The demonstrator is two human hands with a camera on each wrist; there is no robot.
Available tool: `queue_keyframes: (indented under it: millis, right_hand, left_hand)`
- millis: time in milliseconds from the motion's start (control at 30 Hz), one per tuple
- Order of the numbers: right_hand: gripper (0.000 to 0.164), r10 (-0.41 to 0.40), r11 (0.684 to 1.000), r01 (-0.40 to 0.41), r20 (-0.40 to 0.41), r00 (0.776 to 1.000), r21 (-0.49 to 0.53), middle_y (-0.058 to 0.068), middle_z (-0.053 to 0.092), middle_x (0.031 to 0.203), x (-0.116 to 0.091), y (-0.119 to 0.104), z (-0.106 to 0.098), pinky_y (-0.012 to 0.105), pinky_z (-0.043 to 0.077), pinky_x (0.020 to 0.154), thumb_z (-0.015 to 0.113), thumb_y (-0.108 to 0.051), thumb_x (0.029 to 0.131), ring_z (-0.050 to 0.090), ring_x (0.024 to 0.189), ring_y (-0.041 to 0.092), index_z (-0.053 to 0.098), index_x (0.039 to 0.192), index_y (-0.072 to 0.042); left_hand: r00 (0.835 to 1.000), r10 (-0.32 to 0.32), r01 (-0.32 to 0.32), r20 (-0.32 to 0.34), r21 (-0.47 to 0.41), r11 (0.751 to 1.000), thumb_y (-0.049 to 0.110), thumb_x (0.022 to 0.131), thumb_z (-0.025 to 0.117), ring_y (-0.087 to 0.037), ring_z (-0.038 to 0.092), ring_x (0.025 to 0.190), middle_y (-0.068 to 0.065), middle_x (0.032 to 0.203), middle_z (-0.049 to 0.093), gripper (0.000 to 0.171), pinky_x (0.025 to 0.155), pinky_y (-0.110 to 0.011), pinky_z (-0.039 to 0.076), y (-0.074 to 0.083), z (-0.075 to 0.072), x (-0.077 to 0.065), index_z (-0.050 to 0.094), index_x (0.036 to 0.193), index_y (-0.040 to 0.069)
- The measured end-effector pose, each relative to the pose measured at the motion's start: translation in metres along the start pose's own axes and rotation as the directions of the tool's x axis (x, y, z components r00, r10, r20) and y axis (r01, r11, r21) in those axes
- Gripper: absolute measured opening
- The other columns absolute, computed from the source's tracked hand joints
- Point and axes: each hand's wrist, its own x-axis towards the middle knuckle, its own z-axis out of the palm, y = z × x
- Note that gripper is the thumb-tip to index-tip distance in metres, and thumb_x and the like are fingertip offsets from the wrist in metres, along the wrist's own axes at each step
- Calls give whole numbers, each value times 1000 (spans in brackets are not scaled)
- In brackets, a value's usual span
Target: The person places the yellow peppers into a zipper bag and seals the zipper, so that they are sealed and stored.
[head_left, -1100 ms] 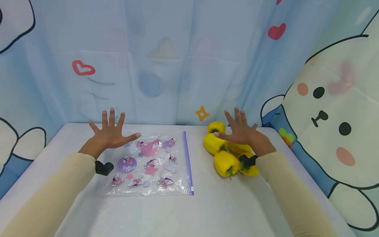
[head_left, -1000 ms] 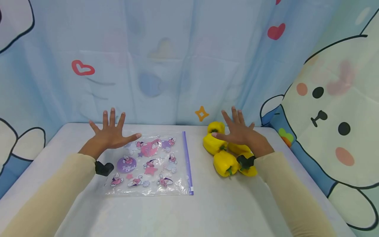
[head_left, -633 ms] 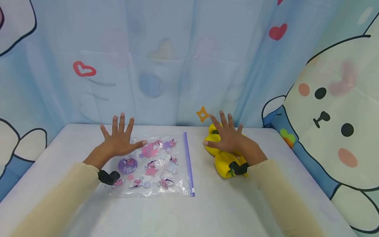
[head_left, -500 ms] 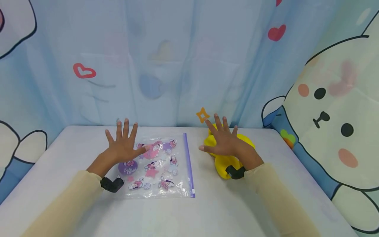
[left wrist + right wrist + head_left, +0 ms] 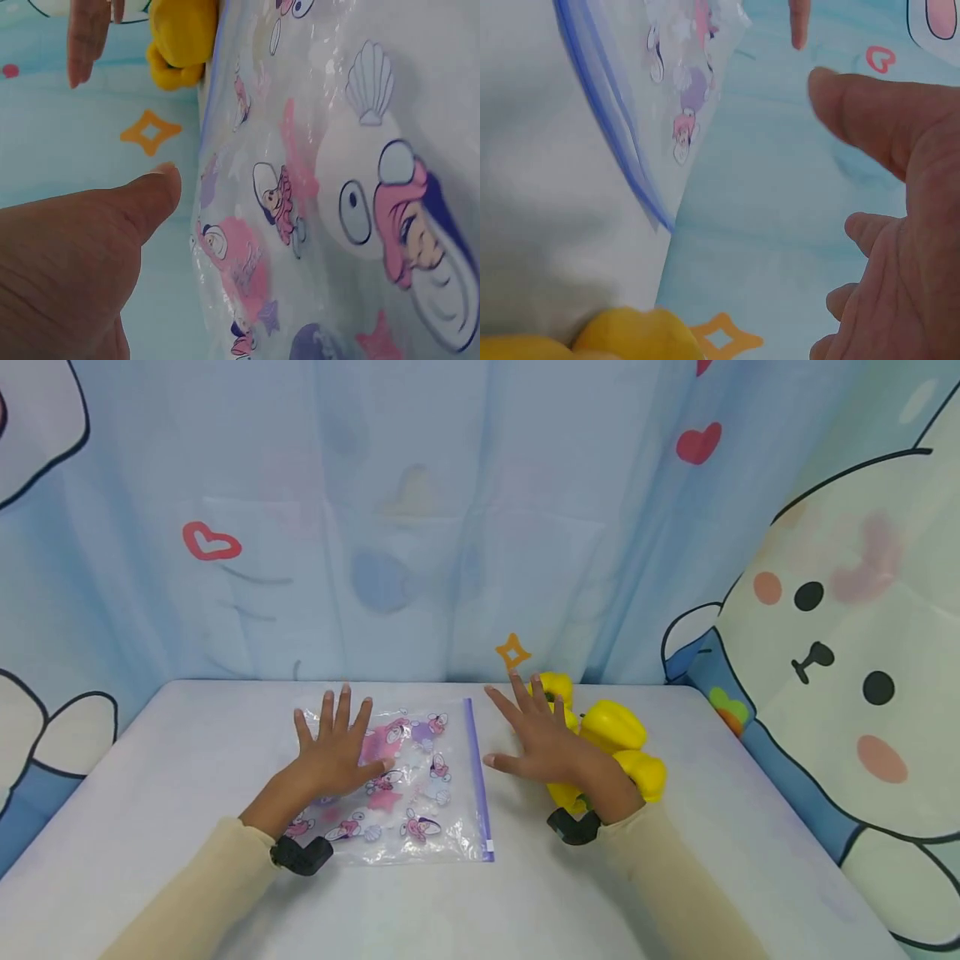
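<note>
A clear zip bag [image 5: 420, 802] printed with pink and purple cartoon figures lies flat on the white table, its purple zip edge [image 5: 477, 777] facing right. Over the bag's left half hovers my left hand [image 5: 333, 762], fingers spread and holding nothing. My right hand [image 5: 543, 743], also spread and bare of any object, is between the zip edge and a cluster of yellow bell peppers [image 5: 613, 727], partly covering them. In the left wrist view the thumb [image 5: 154, 196] stands out above the bag's print. The right wrist view shows the purple zip [image 5: 607, 120] below the hand.
The white table [image 5: 420, 910] ends at a light blue curtain [image 5: 420, 602] printed with hearts and a yellow star. A large cartoon bear print [image 5: 832, 693] hangs at the right. Each wrist carries a small black camera.
Both hands have come nearer to me and inward, the left one farther over the bag and the right one leftward off part of the peppers. Bag and peppers have stayed put.
</note>
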Motion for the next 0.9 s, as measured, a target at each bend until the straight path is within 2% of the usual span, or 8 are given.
queue_keyframes:
  millis: [167, 300, 400, 600, 733, 900]
  right_hand:
    - [94, -23, 999, 22, 15, 1000, 41, 18, -8, 161, 0, -11, 10, 68, -1, 107, 63, -51, 85, -17, 142, 43, 12, 158, -21]
    - [94, -40, 993, 32, 69, 997, 114, 16, -8, 161, -1, -16, 19, 65, 5, 110, 62, -49, 86, -14, 144, 40, 9, 158, -20]
    - [94, -29, 987, 11, 115, 993, 160, 12, -5, 162, -2, -16, 27, 60, 7, 112, 61, -51, 87, -11, 146, 35, 6, 158, -21]
    - [94, 37, 978, -76, 198, 979, 196, 4, 1, 163, -5, -16, 44, 48, 12, 115, 61, -53, 87, 1, 148, 22, 4, 158, -27]
    - [96, 61, 973, -111, 240, 969, 203, 3, -1, 163, -5, -17, 50, 45, 13, 116, 60, -53, 88, 3, 148, 20, 1, 158, -25]
    - [100, 78, 971, -131, 253, 964, 202, 4, -7, 163, -5, -17, 53, 42, 12, 116, 60, -52, 89, 0, 147, 18, -8, 157, -22]
  left_hand:
    - [997, 42, -39, 60, -57, 998, 55, 88, 58, -44, -18, 141, -25, 158, -13, 100, 100, -71, -17, 3, 8, -3, 7, 155, 2]
    - [995, 63, -57, 72, -84, 995, 55, 88, 59, -42, -19, 142, -23, 158, -12, 100, 102, -71, -15, 8, 14, -7, 7, 155, 2]
    - [994, 84, -78, 70, -93, 993, 54, 88, 59, -43, -16, 142, -24, 159, -10, 100, 103, -71, -12, 13, 18, -9, 7, 155, 1]
    - [982, 129, -117, 137, -91, 989, 54, 90, 55, -43, -12, 143, -23, 159, -11, 99, 106, -69, -7, 20, 25, -15, 3, 155, 0]
    - [977, 126, -104, 174, -129, 986, 55, 91, 53, -42, -11, 143, -23, 159, -10, 99, 106, -69, -7, 23, 29, -17, 2, 155, 0]
    - [971, 77, -47, 227, -135, 990, 65, 88, 50, -39, -9, 145, -19, 160, -9, 102, 106, -70, -7, 26, 40, -14, 3, 156, 3]
